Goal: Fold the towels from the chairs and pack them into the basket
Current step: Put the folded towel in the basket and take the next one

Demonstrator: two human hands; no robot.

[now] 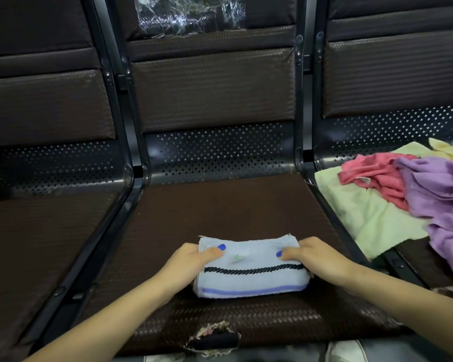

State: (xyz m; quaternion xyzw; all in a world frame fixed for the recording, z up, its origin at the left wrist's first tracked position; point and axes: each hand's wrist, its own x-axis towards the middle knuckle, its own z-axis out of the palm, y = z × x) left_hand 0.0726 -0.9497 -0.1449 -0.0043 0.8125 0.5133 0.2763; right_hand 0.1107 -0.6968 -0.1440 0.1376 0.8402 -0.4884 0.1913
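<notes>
Head view: our left hand (191, 259) and right hand (315, 258) pinch the ends of a folded, soft blue towel (251, 267), a thick rectangle on the woven brown bench (220, 210); crumpled towels (403, 192) lie right.

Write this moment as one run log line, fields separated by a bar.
both hands grip folded blue towel | left hand | right hand | middle seat | unfolded towels right | basket unseen
</notes>
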